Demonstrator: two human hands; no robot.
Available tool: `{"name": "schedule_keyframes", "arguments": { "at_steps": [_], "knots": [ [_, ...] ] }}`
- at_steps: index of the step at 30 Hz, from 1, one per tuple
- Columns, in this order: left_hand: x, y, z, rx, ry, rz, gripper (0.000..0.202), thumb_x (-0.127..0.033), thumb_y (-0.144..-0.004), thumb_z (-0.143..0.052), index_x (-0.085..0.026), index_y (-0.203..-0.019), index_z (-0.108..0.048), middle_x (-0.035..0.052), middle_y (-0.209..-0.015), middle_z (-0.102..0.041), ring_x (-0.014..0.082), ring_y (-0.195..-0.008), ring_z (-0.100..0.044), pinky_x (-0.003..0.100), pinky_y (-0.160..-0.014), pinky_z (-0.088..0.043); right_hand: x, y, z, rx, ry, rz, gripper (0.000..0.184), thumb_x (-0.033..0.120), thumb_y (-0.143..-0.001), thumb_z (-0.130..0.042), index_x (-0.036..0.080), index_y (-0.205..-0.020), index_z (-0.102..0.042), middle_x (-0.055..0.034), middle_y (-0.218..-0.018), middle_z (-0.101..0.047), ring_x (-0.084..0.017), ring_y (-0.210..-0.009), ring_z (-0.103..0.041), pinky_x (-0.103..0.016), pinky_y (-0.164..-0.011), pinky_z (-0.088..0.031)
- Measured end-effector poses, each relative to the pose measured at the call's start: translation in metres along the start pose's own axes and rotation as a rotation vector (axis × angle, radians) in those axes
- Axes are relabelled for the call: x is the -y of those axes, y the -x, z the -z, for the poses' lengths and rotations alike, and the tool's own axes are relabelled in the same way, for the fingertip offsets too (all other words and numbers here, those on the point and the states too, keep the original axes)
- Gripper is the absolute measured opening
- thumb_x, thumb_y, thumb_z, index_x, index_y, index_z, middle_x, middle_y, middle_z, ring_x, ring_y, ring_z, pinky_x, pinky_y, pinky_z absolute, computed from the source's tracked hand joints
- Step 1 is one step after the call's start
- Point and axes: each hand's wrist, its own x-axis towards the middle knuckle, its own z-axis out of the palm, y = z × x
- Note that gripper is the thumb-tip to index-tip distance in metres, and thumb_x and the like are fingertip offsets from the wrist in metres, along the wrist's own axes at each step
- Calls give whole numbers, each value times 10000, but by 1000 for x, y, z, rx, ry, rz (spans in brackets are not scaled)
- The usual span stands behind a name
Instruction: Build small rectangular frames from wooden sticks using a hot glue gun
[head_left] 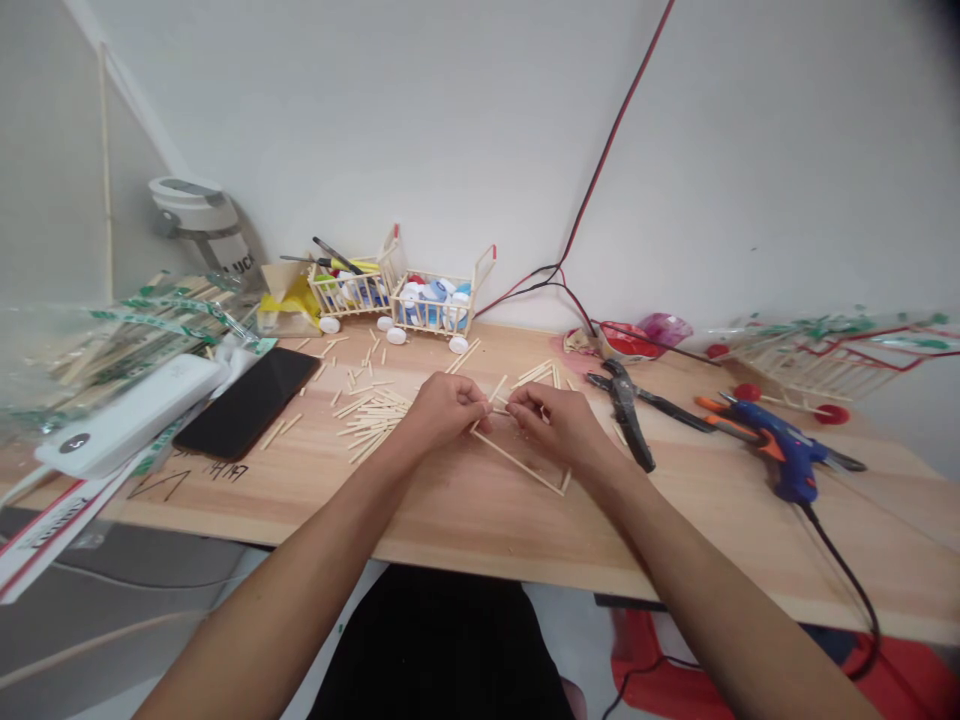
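Two bare hands work together over one pale wooden stick frame, an open, angular shape of thin sticks at centre frame, its lower sticks lying on the light wooden tabletop. Left hand: narrow, fingers and thumb drawn together at the frame's upper part. Right hand: also narrow, fingers curled inward, almost meeting those of the left. The fingers hide the exact contact, though a thin stick appears pinched between them. Judged from the pose, pressure from both sides steadies the sticks at that point, while the tabletop supports the lower part.

Several short cut sticks lie in a loose heap just left of the left hand, seemingly kept within reach. Black long-handled pliers lie just right of the right hand; a blue hot-glue gun lies farther right, its black cord trailing over the table's front edge. Two small stick carts filled with plastic bottle caps stand at upper centre. A black smartphone and white power bank lie at left, beside a clear plastic bag of sticks.
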Motion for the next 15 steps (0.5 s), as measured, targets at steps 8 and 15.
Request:
{"name": "schedule_keyframes", "arguments": {
  "at_steps": [8, 15],
  "knots": [
    [3, -1, 0, -3, 3, -14, 131, -235, -703, -619, -119, -643, -632, 19, -568, -659, 74, -465, -458, 179, -455, -303, 0, 0, 1, 3, -4, -14, 128, 216, -834, -533, 193, -730, -603, 16, -649, -619, -115, -586, -492, -234, -569, -335],
    [2, -1, 0, -2, 1, -16, 127, -227, -693, -614, -111, -645, -635, 21, -567, -658, 71, -460, -442, 178, -450, -292, -1, 0, -1, -5, -12, -3, 135, 231, -844, -536, 193, -733, -602, 21, -651, -614, -111, -590, -490, -228, -571, -333]
  ]
}}
